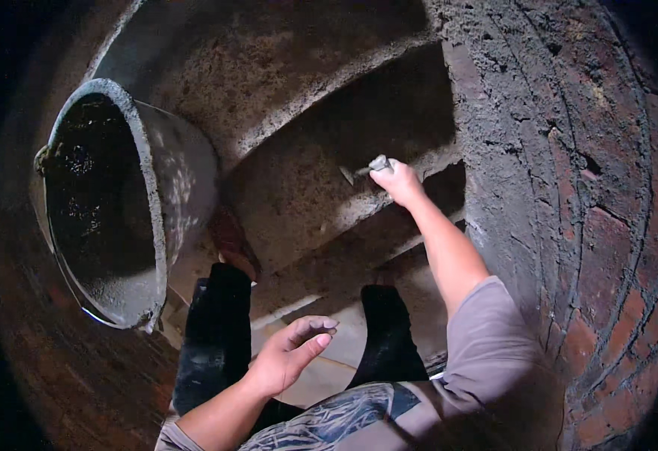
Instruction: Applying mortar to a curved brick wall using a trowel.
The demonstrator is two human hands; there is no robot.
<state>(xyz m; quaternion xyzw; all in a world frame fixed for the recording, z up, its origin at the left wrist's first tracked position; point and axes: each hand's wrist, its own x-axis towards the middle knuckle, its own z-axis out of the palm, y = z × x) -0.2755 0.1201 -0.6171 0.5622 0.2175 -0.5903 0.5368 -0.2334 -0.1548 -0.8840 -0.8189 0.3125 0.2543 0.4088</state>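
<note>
My right hand (399,183) is closed round the cement-smeared handle of a trowel (347,176), held out over the steps. The blade shows only as a thin, pale edge to the left of the fist, so its face is hidden. Lower down, my left hand (290,358) hovers in front of my body, palm inward. Its fingers are loosely bent with a gap to the thumb, and nothing shows between them. A large grey bucket (182,169) stands at the left, its rim crusted with mortar and its inside mostly in shadow.
Rough concrete steps (291,177) run across the middle, with pale worn edges and deep shadows. Along the right rises a brick wall (607,248), partly covered with wet grey mortar (494,113). My legs stand on the lower steps, one shoe (233,244) near the bucket.
</note>
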